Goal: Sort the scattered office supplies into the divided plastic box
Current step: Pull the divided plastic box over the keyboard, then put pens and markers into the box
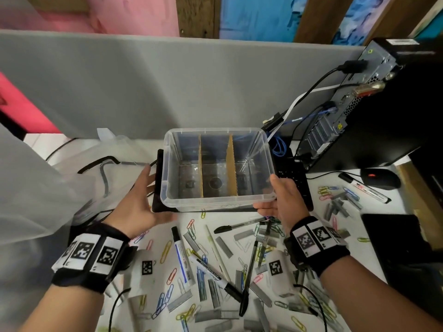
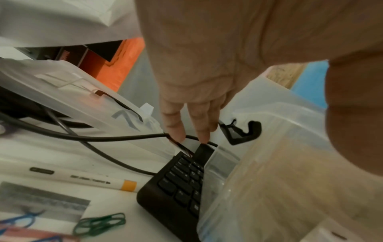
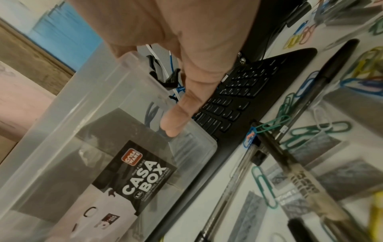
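At a white desk (image 1: 374, 238) strewn with paper clips (image 1: 165, 251), staple strips (image 1: 224, 246) and pens (image 1: 248, 279), a person steadies a clear divided plastic box (image 1: 217, 203) atop a black keyboard (image 1: 296, 182). The right hand (image 1: 282, 200) grips its near right corner; the left hand (image 1: 141, 200) hovers spread beside its left wall. The box's long axis runs left to right, opening upward. Perched there, it may well slide off.

A black keyboard (image 1: 295, 180) lies by a black computer tower (image 1: 374, 111) with plugged cables; a black mouse (image 1: 380, 178) sits beside a grey partition (image 1: 143, 85).
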The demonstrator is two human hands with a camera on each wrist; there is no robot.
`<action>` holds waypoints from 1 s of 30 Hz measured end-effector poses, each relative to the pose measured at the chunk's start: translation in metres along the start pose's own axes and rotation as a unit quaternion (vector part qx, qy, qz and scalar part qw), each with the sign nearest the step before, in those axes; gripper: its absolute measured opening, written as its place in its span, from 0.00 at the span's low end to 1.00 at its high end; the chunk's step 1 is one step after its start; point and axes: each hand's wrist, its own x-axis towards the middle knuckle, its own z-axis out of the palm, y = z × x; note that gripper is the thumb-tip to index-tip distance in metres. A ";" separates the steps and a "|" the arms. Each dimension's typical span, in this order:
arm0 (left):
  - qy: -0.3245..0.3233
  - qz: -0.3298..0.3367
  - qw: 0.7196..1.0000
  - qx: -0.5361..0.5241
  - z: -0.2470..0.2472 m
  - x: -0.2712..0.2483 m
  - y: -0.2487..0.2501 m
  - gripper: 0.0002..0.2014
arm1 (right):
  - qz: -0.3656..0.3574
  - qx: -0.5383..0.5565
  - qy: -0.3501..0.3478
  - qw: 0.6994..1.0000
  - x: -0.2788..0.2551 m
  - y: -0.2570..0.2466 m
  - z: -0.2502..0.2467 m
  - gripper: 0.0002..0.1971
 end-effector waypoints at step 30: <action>0.073 0.068 0.993 -0.059 0.025 -0.008 -0.002 0.40 | -0.134 -0.480 -0.214 0.840 -0.079 0.063 0.030 0.10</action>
